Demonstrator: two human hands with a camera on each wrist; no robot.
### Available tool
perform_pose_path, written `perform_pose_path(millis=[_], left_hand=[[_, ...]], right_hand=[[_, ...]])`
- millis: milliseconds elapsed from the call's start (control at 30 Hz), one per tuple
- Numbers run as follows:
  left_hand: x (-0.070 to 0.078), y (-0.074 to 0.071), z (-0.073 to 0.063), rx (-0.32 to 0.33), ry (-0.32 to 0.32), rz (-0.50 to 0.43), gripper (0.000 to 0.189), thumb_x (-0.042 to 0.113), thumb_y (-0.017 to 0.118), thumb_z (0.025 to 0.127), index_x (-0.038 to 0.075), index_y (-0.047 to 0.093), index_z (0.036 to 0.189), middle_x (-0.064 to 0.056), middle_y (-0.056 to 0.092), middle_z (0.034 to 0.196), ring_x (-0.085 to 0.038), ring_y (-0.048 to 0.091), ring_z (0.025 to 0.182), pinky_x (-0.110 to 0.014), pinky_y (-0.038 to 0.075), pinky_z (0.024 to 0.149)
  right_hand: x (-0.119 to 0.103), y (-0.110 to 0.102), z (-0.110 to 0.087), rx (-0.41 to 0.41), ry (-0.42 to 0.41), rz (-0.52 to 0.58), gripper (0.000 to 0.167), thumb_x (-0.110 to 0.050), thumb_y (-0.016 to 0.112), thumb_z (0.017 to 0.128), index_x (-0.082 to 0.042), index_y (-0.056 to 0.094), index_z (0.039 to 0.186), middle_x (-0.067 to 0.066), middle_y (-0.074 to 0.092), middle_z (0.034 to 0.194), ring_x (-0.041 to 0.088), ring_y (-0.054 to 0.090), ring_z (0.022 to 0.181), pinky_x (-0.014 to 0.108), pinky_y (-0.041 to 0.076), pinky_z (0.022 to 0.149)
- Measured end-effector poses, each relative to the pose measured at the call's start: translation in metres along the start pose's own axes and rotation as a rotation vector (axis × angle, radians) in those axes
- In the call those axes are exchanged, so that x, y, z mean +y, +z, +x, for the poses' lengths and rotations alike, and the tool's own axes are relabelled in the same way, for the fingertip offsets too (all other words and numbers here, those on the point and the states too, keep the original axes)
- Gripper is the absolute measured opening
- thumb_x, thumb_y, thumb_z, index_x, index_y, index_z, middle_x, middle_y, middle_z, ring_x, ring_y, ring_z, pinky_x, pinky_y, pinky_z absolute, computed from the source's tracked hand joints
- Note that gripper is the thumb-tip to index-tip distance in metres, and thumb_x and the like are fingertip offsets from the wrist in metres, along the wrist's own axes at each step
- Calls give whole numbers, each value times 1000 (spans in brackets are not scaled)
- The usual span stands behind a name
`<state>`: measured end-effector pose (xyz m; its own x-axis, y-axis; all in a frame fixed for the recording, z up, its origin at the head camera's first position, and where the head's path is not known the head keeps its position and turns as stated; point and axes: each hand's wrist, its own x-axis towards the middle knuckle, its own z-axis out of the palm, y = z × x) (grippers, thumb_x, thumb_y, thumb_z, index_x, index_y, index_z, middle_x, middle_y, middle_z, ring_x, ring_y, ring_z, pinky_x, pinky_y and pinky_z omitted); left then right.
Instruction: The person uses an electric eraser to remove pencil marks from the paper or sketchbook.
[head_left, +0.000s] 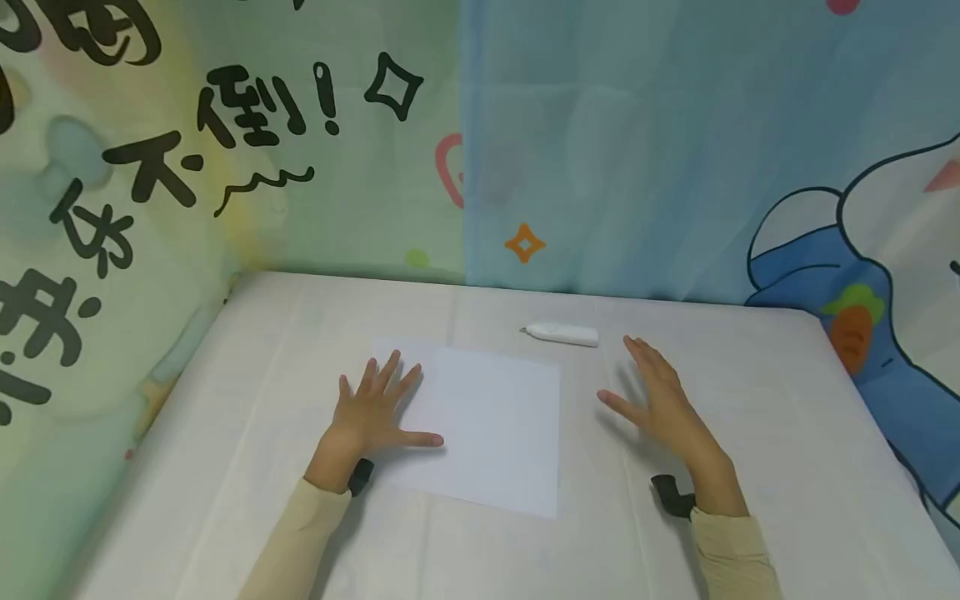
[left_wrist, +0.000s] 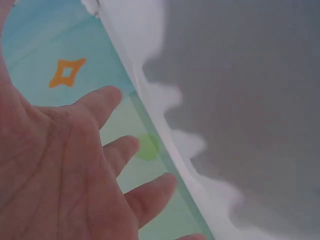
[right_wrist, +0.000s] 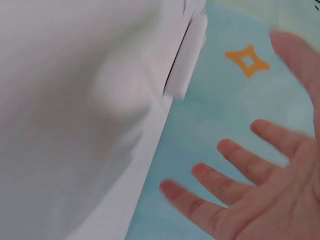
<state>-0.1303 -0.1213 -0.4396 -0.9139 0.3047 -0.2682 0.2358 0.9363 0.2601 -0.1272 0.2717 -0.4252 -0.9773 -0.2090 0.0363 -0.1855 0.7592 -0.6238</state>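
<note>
A square white sheet of paper (head_left: pixel 495 425) lies flat on the white-covered table. My left hand (head_left: pixel 369 421) is over its left edge with fingers spread; the left wrist view shows its palm and a broad shadow beyond the fingertips. To the right of the paper, my right hand (head_left: pixel 660 408) is held with fingers straight and thumb apart, holding nothing. Beyond that hand, toward the table's back edge, lies a slim white tool (head_left: pixel 562 334) with a narrow grey tip pointing left. The right wrist view shows the white tool (right_wrist: pixel 187 57) too, apart from the fingers.
The table (head_left: pixel 247 400) has a lightly creased white cover. Behind it and on the left hangs a printed backdrop (head_left: pixel 600 167) with dark lettering, an orange star and a cartoon figure at right. A black strap piece (head_left: pixel 672 496) shows by the right wrist.
</note>
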Motion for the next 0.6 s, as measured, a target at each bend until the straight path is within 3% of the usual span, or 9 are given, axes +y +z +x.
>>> perform_pose_path(millis=[100, 267, 400, 600], left_hand=[[2, 3, 0, -24, -3, -5, 106, 74, 65, 73, 24, 22, 157, -9, 9, 164, -41, 11, 148, -73, 12, 108], [4, 8, -1, -26, -9, 0, 108, 74, 69, 70, 25, 26, 156, -9, 17, 163, -42, 16, 147, -75, 17, 105], [4, 10, 0, -30, -5, -1, 111, 72, 74, 65, 24, 29, 155, -10, 20, 162, -43, 15, 147, -77, 20, 102], [1, 11, 2, -40, 1, 19, 115, 70, 78, 62, 23, 30, 154, -10, 19, 162, -44, 13, 147, -77, 25, 99]], right_hand=[[-5, -2, 21, 11, 32, 124, 73, -31, 66, 94, 2, 31, 149, 30, 28, 152, 49, 25, 139, 66, 28, 105], [-7, -2, 64, -39, 87, 248, 59, -37, 58, 98, 2, 45, 141, 25, 42, 146, 45, 38, 134, 61, 34, 105], [-1, 2, 90, -66, 128, 284, 56, -37, 56, 99, 5, 51, 136, 25, 50, 140, 41, 46, 128, 54, 37, 104], [1, 12, 111, -118, 152, 226, 55, -36, 53, 101, 8, 52, 134, 28, 48, 140, 43, 46, 124, 53, 40, 102]])
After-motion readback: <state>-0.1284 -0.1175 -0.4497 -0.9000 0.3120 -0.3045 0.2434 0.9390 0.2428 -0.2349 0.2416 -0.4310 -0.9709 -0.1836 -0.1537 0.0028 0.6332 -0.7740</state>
